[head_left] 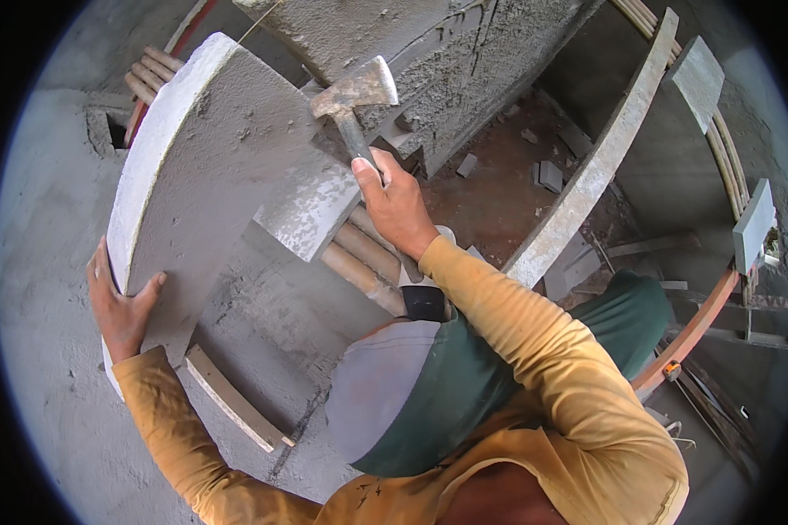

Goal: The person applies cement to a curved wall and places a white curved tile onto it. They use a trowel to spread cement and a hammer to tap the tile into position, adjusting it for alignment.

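My right hand (400, 208) is closed round the handle of a hatchet (355, 91). Its worn, mortar-stained head is raised, the pale blade edge pointing right. At the left, a large grey concrete slab (223, 136) with a whitish outer edge stands tilted. My left hand (123, 308) grips that slab near its lower left part, fingers along the pale edge and thumb against the grey face. Just below the hatchet, a smaller grey block (308, 210) with white speckles lies by the slab, on or against several round wooden poles (363, 262). The slab's underside is hidden.
A rough mortared wall (464, 83) rises ahead. Broken pieces (549, 177) litter the reddish floor beyond my knee. A long narrow plank (600, 157) slants up on the right, near flat grey tiles (696, 80). A thin wood strip (235, 401) lies at lower left.
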The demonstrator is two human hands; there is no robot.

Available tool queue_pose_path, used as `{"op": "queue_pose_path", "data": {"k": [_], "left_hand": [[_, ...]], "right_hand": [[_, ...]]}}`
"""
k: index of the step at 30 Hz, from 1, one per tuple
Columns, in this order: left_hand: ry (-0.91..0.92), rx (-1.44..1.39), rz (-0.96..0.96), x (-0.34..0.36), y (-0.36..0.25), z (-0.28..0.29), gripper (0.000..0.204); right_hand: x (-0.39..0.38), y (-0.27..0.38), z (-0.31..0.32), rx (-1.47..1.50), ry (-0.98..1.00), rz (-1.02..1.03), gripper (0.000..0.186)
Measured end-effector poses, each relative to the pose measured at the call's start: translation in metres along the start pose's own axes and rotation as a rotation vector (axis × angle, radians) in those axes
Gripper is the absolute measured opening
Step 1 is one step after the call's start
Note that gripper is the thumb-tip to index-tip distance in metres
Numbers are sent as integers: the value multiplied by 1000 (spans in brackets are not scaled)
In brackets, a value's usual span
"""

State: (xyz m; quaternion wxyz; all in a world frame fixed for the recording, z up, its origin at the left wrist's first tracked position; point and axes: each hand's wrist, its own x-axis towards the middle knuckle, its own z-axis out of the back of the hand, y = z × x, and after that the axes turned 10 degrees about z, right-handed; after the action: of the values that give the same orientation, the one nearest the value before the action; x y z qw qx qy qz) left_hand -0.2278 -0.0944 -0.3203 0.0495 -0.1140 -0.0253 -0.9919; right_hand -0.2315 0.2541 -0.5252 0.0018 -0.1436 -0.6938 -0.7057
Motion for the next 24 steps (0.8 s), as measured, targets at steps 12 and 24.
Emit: {"op": "queue_pose_path", "data": {"k": [12, 24], "left_hand": [[-33, 35, -85, 1, -1, 4, 96], [35, 74, 44, -2, -21, 17, 102]], "right_hand": [[0, 6, 1, -31, 43, -5, 40], [11, 23, 57, 18, 63, -103, 37]]}}
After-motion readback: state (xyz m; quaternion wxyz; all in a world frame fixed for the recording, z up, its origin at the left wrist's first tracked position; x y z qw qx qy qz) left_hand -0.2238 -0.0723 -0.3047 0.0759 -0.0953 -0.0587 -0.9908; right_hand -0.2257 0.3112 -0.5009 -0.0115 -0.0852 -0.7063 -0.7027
